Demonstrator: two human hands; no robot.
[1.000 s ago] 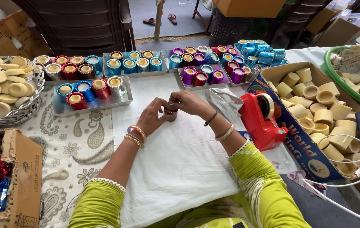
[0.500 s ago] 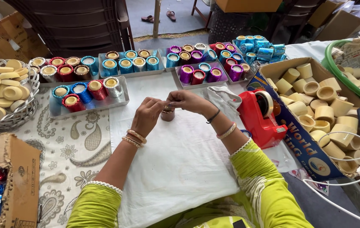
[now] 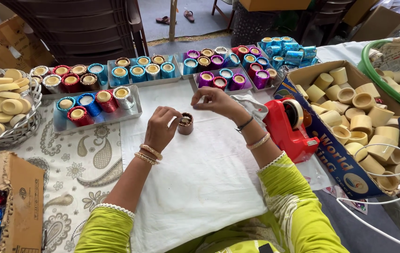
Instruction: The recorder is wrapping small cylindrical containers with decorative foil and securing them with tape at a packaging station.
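Hands meet over a small brown foil-wrapped cup (image 3: 185, 123), which stands on the white cloth (image 3: 200, 178), the landmark for all positions below. The left hand (image 3: 161, 127) has its fingers curled against the cup's left side and is pinching it by the wall. The right hand (image 3: 214, 100) is raised above and to the right of the cup, its fingertips drawn together as if nipping something thin (whether anything lies between them cannot be told).

Change noted: one second ago both hands were closed around the cup near the cloth's far edge; half a second ago they were still together on it. Now the right hand has lifted clear and the left alone steadies the cup. Judgement: work on this cup looks near its finish.

Off the cloth's right edge stands the red tape dispenser (image 3: 290, 126), with the cardboard box of plain cups (image 3: 331, 159) beyond it. Off the far edge sit trays of coloured foil cups (image 3: 98, 104). To the left, a wire basket (image 3: 19, 133) holds pale discs.
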